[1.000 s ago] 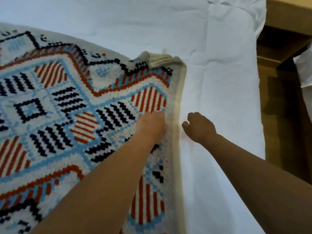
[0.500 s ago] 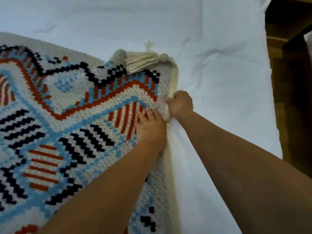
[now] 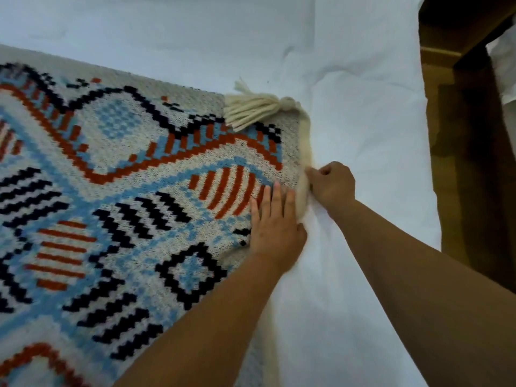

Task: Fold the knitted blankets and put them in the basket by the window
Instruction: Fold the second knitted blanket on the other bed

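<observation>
A knitted blanket (image 3: 117, 208) with a blue, orange-red, black and cream pattern lies spread flat over the left of the view. A cream tassel (image 3: 254, 108) lies folded back on its far right corner. My left hand (image 3: 275, 227) rests flat on the blanket near its right border, fingers spread, thumb at the edge. Just beyond it my right hand (image 3: 332, 182) is closed, pinching the cream border (image 3: 303, 188) of the blanket. No basket is in view.
The blanket lies on a bed covered by a white sheet (image 3: 357, 113), bare at the far side and right. Beyond the bed's right edge stand brown wooden furniture (image 3: 469, 152) and a bit of white cloth (image 3: 502, 57).
My right hand came from the bare sheet to the blanket's border and closed on it. My left hand slid toward the edge and opened flat. The camera moved closer to the tasselled corner.
</observation>
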Demonstrator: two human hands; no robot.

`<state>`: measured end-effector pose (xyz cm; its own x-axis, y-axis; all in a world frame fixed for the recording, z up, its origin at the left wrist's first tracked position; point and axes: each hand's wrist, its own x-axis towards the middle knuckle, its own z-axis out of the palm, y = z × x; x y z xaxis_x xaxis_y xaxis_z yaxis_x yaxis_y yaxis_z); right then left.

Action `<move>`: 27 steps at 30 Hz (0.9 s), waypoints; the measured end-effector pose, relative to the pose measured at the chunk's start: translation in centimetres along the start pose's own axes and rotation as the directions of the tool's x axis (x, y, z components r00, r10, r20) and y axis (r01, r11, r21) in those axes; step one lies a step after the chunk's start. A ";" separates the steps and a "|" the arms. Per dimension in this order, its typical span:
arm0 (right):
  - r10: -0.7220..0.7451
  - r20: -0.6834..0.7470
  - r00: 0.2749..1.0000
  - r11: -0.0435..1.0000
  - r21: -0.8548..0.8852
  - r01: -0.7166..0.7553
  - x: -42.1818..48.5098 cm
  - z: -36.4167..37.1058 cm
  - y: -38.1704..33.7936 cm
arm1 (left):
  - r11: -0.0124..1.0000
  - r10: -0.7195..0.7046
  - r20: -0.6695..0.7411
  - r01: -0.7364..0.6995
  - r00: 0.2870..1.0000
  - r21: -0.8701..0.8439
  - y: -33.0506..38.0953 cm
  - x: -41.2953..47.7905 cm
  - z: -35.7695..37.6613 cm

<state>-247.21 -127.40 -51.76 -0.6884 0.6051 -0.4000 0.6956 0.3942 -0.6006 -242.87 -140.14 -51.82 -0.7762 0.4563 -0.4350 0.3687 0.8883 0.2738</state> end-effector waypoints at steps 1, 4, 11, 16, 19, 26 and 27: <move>0.033 0.010 0.999 0.994 0.105 -0.034 -0.4 0.1 -0.1 | 0.999 0.001 -0.017 -0.002 1.000 -0.034 -0.3 -0.6 -0.1; 0.126 0.158 0.979 0.901 0.394 -0.180 -3.9 0.6 0.0 | 0.999 -0.024 -0.125 0.019 0.992 -0.047 -1.3 -4.3 0.4; 0.060 0.520 0.852 0.854 0.415 -0.313 -14.5 3.5 2.9 | 0.983 -0.179 0.046 0.181 0.983 -0.033 -1.5 -12.6 4.9; 0.037 0.387 0.921 0.978 0.174 -0.113 -17.3 4.9 4.7 | 0.984 -0.180 -0.009 0.180 0.984 0.010 -1.7 -16.2 5.5; 0.030 0.190 0.981 0.998 0.040 -0.038 -18.7 4.0 6.7 | 0.999 -0.041 0.078 0.039 0.996 0.035 -1.4 -18.1 6.6; 0.101 0.078 0.992 0.995 -0.032 -0.099 -21.9 3.7 8.4 | 0.999 0.047 0.128 -0.045 0.991 -0.012 -2.0 -22.3 7.7; 0.107 0.102 0.989 0.993 0.032 -0.111 -22.6 3.8 8.3 | 0.998 0.043 0.066 -0.040 0.997 -0.056 -2.7 -23.2 7.8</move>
<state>-226.71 -140.48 -50.35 -0.6274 0.5700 -0.5305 0.7605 0.3023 -0.5747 -221.86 -152.69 -49.12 -0.7239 0.4968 -0.4786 0.3699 0.8652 0.3385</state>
